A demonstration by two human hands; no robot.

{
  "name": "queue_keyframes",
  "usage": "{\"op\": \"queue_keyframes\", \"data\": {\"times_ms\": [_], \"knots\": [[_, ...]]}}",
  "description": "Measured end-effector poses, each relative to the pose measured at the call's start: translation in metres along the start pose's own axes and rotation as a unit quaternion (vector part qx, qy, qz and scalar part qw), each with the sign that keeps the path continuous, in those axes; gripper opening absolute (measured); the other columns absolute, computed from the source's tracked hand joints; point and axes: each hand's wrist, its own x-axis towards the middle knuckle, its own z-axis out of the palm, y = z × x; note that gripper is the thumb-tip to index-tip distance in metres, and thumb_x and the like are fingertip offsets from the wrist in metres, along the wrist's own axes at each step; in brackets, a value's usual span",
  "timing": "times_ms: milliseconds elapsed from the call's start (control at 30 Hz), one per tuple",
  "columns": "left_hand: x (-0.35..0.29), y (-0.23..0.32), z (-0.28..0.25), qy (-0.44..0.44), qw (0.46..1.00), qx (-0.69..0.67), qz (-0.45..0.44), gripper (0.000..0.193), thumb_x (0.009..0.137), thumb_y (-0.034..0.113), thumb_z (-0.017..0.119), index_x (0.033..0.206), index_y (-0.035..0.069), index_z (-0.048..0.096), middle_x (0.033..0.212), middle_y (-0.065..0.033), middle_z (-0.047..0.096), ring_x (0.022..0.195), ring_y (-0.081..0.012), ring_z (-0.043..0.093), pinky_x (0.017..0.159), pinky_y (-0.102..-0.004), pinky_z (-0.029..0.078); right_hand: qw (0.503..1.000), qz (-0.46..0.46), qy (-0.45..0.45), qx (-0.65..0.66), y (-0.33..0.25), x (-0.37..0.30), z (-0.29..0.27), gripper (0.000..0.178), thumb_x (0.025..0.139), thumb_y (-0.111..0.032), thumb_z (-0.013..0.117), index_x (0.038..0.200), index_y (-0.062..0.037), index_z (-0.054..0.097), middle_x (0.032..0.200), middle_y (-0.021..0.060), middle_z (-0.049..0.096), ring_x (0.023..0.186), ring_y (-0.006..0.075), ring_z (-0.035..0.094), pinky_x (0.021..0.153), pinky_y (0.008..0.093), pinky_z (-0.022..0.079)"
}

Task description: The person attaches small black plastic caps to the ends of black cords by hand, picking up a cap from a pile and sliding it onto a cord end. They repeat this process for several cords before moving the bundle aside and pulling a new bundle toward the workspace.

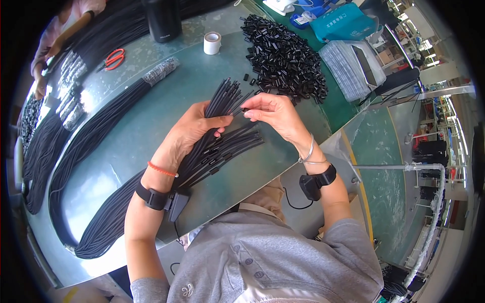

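Note:
My left hand (193, 125) is closed around a bundle of thin black cords (224, 96), whose cut ends fan out above the fingers. Between thumb and fingertips, my right hand (275, 112) pinches a small black piece (245, 110), like a short sleeve, at the tip of one cord beside the bundle. Below the left hand, more cords lie spread on the table, several with small black sleeves (214, 170) on them. The bundle's long tail (118, 214) curves away to the left. Fingers partly hide the pinched piece.
A heap of small black sleeves (283, 58) lies beyond my right hand. Further back are a white tape roll (212, 43), a black cylinder (164, 20) and red-handled scissors (114, 59). A wrapped cord bundle (111, 108) lies left. Another person's arm (55, 48) reaches in at the far left.

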Motion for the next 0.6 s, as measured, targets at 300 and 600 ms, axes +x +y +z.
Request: {"op": "queue_keyframes", "data": {"times_ms": [300, 600], "knots": [[-0.001, -0.002, 0.002, 0.013, 1.0, -0.025, -0.001, 0.022, 0.081, 0.009, 0.071, 0.099, 0.0, 0.061, 0.079, 0.0004, 0.059, 0.065, -0.0065, 0.051, 0.058, -0.0216, 0.042, 0.905, -0.197, -0.012, -0.375, -0.027, -0.016, 0.04, 0.013, 0.08, -0.008, 0.069, 0.094, -0.0083, 0.068, 0.086, 0.0038, 0.067, 0.074, 0.0158, 0.064, 0.067, 0.0276, 0.051], [0.0, 0.001, 0.002, 0.04, 0.999, 0.003, -0.007, 0.018, 0.085, 0.013, 0.069, 0.096, 0.002, 0.061, 0.076, 0.0028, 0.056, 0.064, -0.0053, 0.048, 0.058, -0.0205, 0.041, 0.758, -0.281, 0.098, -0.58, 0.004, 0.01, -0.006, 0.021, 0.079, -0.003, 0.065, 0.098, -0.01, 0.064, 0.085, 0.006, 0.065, 0.076, 0.0225, 0.062, 0.068, 0.0326, 0.052]]}}
